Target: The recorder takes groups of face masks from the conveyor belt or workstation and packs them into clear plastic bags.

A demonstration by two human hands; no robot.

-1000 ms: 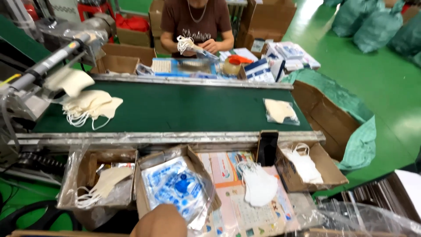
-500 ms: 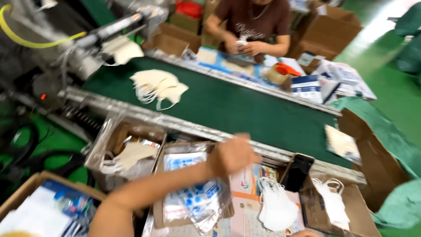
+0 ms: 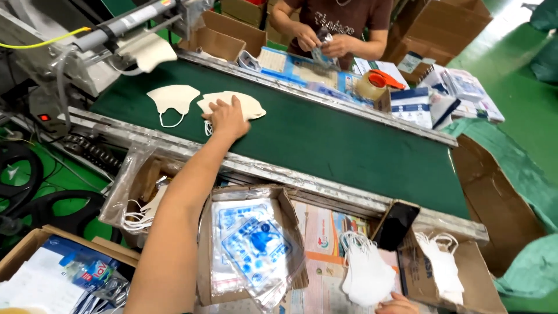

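Cream folded fabric face masks (image 3: 244,104), stacked on green conveyor belt (image 3: 349,139): light, soft, limp, best pinched at edge; left hand (image 3: 228,118) flat atop, fingers spread; right hand (image 3: 397,303) barely visible, grip unclear.

A cardboard box (image 3: 244,244) stuffed with clear plastic pouches printed blue (image 3: 256,247) is seen at about 6 o'clock, just below the conveyor's near rail. Toward 8 o'clock, a brown carton (image 3: 35,250) is filled with blue-and-white packets (image 3: 75,270). At 5 o'clock, a dark phone screen (image 3: 396,225) is propped against a box edge, blank as far as can be told. Up at 1 o'clock, small blue-and-white boxes (image 3: 410,104) are stacked beside an orange tape dispenser (image 3: 378,84). At 12 o'clock, a printed blue sheet (image 3: 296,70) is laid flat along the far rail. Empty brown cartons (image 3: 218,38) are parked around 11 o'clock.
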